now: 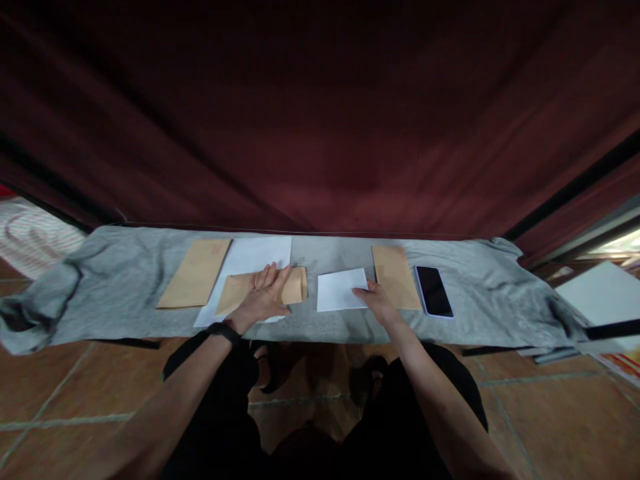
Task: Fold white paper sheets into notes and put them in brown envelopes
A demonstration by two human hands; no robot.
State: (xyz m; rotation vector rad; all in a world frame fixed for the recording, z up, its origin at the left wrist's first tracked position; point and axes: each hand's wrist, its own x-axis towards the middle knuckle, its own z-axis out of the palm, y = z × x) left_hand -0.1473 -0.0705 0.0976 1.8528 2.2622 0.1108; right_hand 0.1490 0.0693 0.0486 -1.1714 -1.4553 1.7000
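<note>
My left hand (264, 297) lies with fingers spread on a brown paper envelope (235, 293), which rests across white paper sheets (260, 248). The envelope's right end, near my fingertips, shows a flap-like edge. My right hand (376, 299) pinches the right edge of a folded white sheet (341, 291), thumb on top and fingers partly hidden beneath. That sheet is just above or on the grey cloth, to the right of the envelope under my left hand. Close beyond my right hand lies a second brown envelope (397, 277).
A larger brown envelope (196, 273) lies at the left of the narrow table, covered by a grey cloth (480, 280). A phone (434, 291) with a dark screen sits at the right. Behind the table hangs a dark red curtain (320, 133). My legs are below the front edge.
</note>
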